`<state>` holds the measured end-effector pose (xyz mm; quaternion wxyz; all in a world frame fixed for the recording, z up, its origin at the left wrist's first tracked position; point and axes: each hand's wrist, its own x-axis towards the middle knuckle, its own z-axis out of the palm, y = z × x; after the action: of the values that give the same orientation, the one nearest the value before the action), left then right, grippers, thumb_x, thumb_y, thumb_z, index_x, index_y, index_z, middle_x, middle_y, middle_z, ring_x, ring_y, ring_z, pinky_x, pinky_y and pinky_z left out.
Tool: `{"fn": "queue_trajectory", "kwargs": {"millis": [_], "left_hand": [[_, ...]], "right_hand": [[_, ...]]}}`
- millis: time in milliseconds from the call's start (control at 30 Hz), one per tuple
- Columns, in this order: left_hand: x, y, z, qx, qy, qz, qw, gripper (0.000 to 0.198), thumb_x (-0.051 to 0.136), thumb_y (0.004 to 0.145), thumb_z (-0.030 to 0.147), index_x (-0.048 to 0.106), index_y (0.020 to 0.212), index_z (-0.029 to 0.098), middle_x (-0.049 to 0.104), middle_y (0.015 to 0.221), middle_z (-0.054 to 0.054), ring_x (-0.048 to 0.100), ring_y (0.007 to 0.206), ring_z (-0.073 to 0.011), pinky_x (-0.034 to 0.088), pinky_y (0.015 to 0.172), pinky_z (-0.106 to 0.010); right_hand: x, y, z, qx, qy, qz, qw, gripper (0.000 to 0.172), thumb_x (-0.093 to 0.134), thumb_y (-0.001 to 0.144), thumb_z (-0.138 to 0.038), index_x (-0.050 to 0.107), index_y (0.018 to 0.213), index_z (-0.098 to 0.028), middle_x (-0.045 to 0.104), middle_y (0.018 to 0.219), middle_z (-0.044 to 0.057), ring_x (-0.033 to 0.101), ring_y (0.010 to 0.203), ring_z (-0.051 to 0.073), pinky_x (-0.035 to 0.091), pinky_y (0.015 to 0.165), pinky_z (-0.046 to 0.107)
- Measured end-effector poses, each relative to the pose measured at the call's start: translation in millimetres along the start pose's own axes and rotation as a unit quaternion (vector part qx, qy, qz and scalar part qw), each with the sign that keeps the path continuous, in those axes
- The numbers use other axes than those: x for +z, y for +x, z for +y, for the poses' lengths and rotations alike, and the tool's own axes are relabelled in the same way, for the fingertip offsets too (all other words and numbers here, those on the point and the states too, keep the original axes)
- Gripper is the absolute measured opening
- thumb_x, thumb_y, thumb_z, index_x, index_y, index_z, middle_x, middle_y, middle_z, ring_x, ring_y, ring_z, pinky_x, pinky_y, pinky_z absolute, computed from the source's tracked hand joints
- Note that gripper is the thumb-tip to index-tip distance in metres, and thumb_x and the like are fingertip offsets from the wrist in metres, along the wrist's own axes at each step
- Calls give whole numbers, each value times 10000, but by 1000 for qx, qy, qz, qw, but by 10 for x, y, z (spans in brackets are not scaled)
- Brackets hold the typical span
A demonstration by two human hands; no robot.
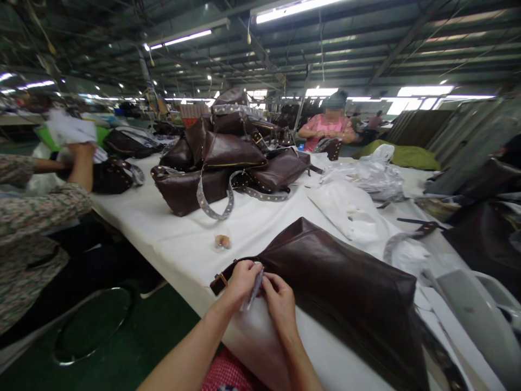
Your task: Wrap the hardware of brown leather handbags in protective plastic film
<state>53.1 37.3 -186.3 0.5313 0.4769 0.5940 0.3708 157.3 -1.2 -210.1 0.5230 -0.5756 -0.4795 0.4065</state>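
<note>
A dark brown leather handbag (337, 277) lies on its side on the white-covered table in front of me. At its near left end, my left hand (243, 279) is closed on a narrow strip wrapped in clear plastic film (254, 290). My right hand (280, 298) is pinched at the strip's right edge, thumb and forefinger together. A strap end with a brass-coloured buckle (220, 281) sticks out to the left, just beyond my left hand. The fingertips partly cover the strip, so where it joins the bag is hidden.
Brown handbags with film-wrapped studded straps (215, 209) are piled mid-table. A small orange-brown item in clear wrap (222, 242) lies nearer. Clear plastic bags (362, 179) are heaped at right. A co-worker's arms (81, 168) handle white paper at left; another person (329, 127) works opposite.
</note>
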Motion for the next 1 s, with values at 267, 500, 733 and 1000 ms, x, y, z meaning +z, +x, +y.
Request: {"fn": "queue_trajectory", "kwargs": {"millis": [267, 500, 733, 1000], "left_hand": [[-21, -19, 55, -19, -33, -9, 999, 279, 540, 819, 337, 477, 606, 168, 444, 491, 51, 385, 402, -62, 262, 411, -191], [-108, -45, 161, -139, -111, -124, 976, 145, 490, 843, 215, 483, 709, 163, 524, 539, 20, 380, 342, -56, 256, 366, -176], [-19, -47, 217, -158, -165, -102, 968, 119, 410, 856, 76, 460, 801, 169, 526, 588, 21, 511, 445, -81, 417, 469, -196], [3, -156, 356, -117, -166, -112, 973, 185, 490, 872, 224, 443, 705, 161, 450, 575, 52, 286, 375, -15, 167, 378, -163]], "right_hand": [[-160, -114, -350, -265, -310, 59, 911, 325, 383, 936, -242, 695, 1005, -181, 712, 908, 99, 660, 829, 209, 492, 770, 310], [-527, 195, -620, -398, -608, 7, 687, 520, 564, 837, -139, 506, 1345, -232, 505, 1384, 176, 445, 1260, 400, 253, 1039, 640], [-638, 485, -615, -451, -646, -66, 612, 328, 497, 866, -75, 622, 1166, -120, 668, 1148, 145, 579, 1064, 306, 392, 976, 483], [-708, 448, -752, -497, -612, -92, 609, 241, 493, 871, -58, 633, 722, -185, 645, 709, 34, 558, 708, 179, 410, 810, 327]]}}
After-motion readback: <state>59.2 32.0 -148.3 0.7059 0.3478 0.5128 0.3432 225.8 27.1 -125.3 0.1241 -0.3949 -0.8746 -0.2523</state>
